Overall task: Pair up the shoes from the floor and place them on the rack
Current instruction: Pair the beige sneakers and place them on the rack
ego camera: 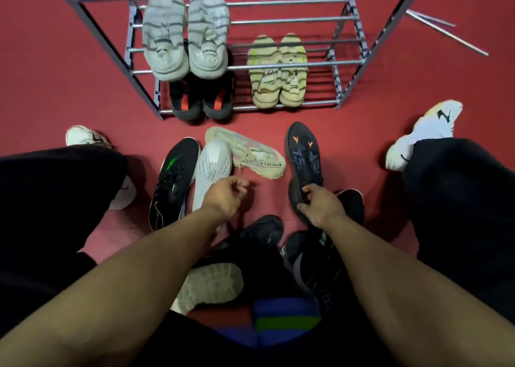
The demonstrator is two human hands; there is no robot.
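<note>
In the head view, a metal shoe rack [278, 67] is seen standing at the far side of the red floor [348, 132]. A grey pair [185, 36] is held on an upper tier at the rack's left end. A black pair with orange insoles [202, 102] is set on the lowest tier below it, and a beige pair [278, 71] is placed toward the right end of a lower tier.

On the floor in front of the rack, loose shoes are scattered. A black shoe with orange marks [303, 157] is gripped at its heel by the right hand [320, 206], whose fingers are curled around it. The left hand [225, 194] is held above a white shoe [211, 171], its fingers loosely curled and holding nothing. A black shoe with green marks [172, 180] is laid just beside the white one, on its left. A beige shoe [250, 155] is laid on its side between the white shoe and the rack. Further dark shoes [315, 263] and a white sole [211, 283] are seen nearer the person, between the forearms.
</note>
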